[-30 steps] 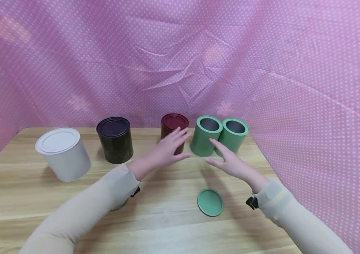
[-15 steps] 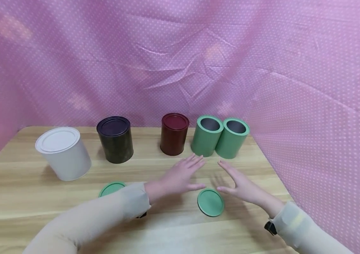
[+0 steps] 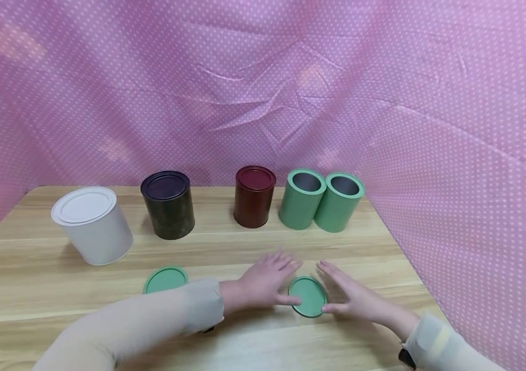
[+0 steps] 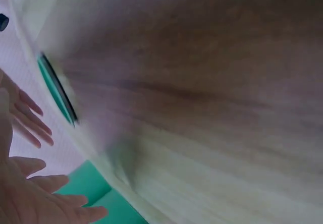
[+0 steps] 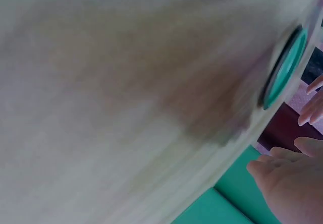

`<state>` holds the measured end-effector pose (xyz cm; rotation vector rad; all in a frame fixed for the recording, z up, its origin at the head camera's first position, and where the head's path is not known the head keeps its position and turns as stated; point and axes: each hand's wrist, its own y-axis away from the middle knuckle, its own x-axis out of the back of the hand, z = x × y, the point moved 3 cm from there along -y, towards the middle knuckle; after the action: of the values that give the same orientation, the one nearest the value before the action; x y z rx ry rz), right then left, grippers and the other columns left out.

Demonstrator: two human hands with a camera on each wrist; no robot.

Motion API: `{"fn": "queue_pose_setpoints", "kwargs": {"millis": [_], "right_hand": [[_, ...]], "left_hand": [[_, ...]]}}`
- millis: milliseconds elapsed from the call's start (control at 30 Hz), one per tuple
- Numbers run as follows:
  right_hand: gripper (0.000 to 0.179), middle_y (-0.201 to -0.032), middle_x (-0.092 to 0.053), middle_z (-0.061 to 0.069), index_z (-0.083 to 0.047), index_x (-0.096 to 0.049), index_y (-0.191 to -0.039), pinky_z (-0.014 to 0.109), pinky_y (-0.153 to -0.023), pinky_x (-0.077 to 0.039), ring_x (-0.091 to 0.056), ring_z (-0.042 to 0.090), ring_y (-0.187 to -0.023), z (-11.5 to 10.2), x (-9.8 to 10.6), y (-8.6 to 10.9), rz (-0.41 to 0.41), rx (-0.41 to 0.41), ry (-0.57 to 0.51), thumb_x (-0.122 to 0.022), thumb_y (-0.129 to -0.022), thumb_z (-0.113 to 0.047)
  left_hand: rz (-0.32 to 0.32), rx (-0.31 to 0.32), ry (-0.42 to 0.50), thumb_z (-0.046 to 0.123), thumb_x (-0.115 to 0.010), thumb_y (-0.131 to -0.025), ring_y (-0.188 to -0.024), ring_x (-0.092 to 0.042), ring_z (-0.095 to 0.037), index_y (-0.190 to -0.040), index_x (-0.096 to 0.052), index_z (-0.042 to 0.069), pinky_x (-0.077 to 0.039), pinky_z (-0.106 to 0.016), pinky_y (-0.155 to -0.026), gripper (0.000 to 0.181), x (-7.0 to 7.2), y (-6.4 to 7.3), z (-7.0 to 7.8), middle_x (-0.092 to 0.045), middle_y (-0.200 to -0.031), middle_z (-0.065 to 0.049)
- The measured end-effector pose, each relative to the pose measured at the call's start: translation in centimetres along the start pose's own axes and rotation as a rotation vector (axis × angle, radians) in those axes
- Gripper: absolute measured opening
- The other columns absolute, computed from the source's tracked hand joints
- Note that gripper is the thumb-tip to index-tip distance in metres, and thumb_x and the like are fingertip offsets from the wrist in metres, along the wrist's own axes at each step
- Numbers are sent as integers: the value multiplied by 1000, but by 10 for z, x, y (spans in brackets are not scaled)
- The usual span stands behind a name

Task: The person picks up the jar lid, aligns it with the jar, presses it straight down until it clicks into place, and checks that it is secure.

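Observation:
A round green lid (image 3: pixel 308 296) lies flat on the wooden table, with a hand on each side of it. My left hand (image 3: pixel 267 281) is at its left, fingers spread and the thumb tip overlapping the lid's edge in the head view. On the other side my right hand (image 3: pixel 358 296) has its thumb tip right at the rim and its fingers extended past the far side. Both hands look relaxed, and neither is curled round anything. In the left wrist view the lid (image 4: pixel 58 90) shows edge-on beyond the left fingers; the right wrist view also shows the lid (image 5: pixel 285 67).
A second green lid (image 3: pixel 165 280) is partly covered by my left sleeve. Along the back stand a white can (image 3: pixel 100 232), a black can (image 3: pixel 170 211), a dark red can (image 3: pixel 252 206) and two open green cans (image 3: pixel 299 208) side by side. Pink dotted cloth (image 3: pixel 263 103) hangs behind.
Both hands have come back from near the red and green cans toward the front, down to either side of the green lid. The cans and lids have stayed put.

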<state>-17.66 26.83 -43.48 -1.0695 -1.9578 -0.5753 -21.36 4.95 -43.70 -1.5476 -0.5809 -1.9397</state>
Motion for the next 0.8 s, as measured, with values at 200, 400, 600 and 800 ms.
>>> {"fn": "queue_pose_setpoints", "kwargs": {"millis": [200, 400, 600, 800], "right_hand": [[100, -154, -19, 32, 4, -24, -150, 65, -108, -24, -23, 51, -140, -3, -6, 2, -72, -3, -14, -75, -78, -42], [104, -154, -18, 33, 5, -21, -151, 67, -107, -23, -21, 52, -140, -3, -11, 4, -124, -13, -10, -75, -77, -45], [101, -153, -20, 34, 5, -25, -149, 67, -107, -24, -23, 53, -139, -2, -15, 4, -91, -22, -5, -76, -77, -44], [98, -151, -22, 36, 5, -29, -148, 67, -106, -26, -25, 55, -137, 0, -19, 3, -48, -37, 7, -77, -77, -43]], "left_hand": [[-79, 21, 32, 69, -59, -82, -146, -24, -35, -152, -32, 21, -28, -56, -114, 89, -7, 3, 2, -29, -159, -8], [-125, 51, 59, 70, -62, -78, -146, -25, -35, -153, -30, 19, -29, -57, -113, 96, -9, 7, 4, -27, -159, -9], [-136, 57, 43, 70, -63, -78, -145, -27, -35, -152, -33, 18, -30, -56, -113, 96, -9, 10, 2, -29, -158, -8], [-162, 63, 22, 71, -61, -78, -146, -25, -34, -151, -35, 15, -28, -56, -114, 96, -10, 11, 0, -30, -158, -7]]}}
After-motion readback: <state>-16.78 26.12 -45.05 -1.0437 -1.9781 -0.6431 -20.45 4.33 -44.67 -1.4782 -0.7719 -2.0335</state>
